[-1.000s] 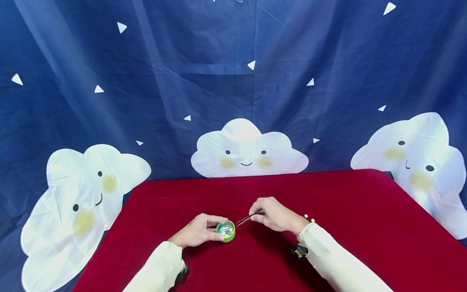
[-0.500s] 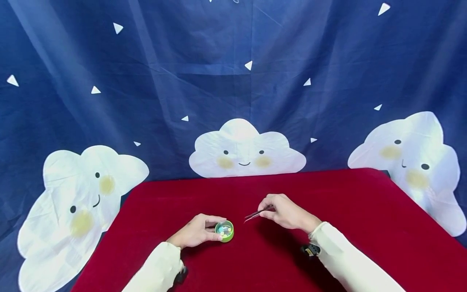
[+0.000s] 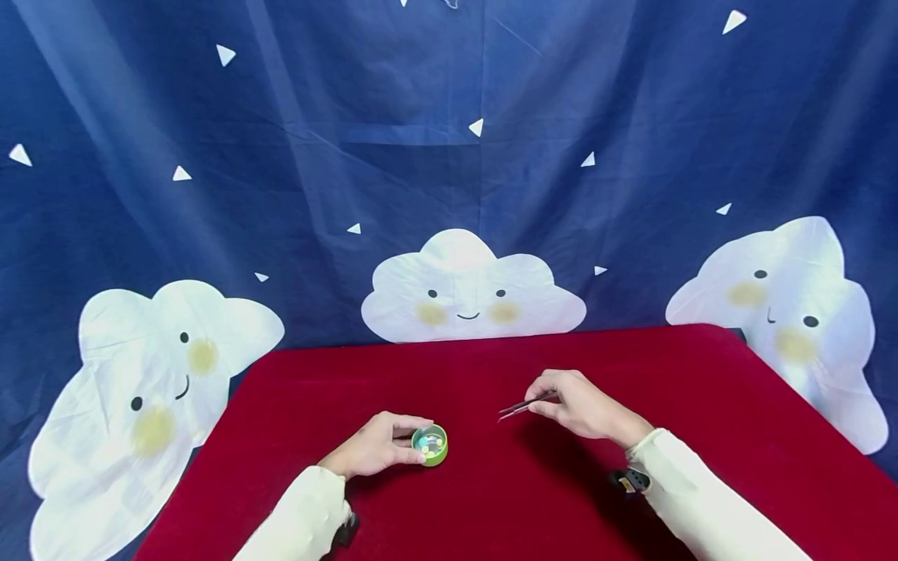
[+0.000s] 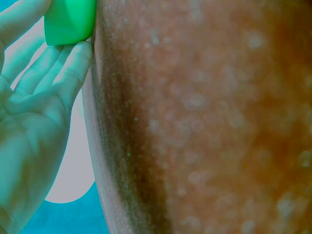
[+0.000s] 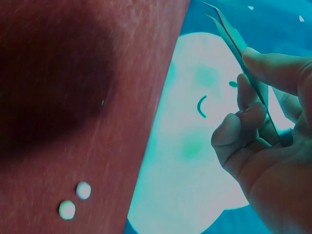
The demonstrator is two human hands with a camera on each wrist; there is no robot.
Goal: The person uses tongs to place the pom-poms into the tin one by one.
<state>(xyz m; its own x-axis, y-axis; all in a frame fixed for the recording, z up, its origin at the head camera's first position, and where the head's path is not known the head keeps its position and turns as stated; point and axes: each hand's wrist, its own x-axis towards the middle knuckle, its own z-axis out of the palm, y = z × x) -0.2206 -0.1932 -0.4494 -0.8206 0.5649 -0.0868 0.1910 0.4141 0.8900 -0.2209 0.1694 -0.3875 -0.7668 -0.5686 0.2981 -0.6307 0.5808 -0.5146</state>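
Observation:
My left hand (image 3: 379,446) holds a small round green container (image 3: 436,462) upright on the table, thumb and fingers on either side of its wall. Several small pale yellow and bluish balls (image 3: 425,449) lie inside. From below, the left wrist view shows the fingers against the green wall (image 4: 70,22). My right hand (image 3: 582,407), raised over the table to the right, pinches a pair of tweezers (image 3: 521,407). Their tips point left and, in the right wrist view, the tweezers (image 5: 238,51) have tips spread apart with nothing between them.
Two small pale balls (image 5: 75,200) lie on the red cloth in the right wrist view; the right arm hides them in the head view. A red velvet cloth (image 3: 393,374) covers the table. Behind it hangs a blue curtain (image 3: 421,179) printed with white clouds.
My right hand has moved right with the tweezers, away from the container. The two loose balls beside the right wrist are now behind the arm. My left hand has stayed on the container.

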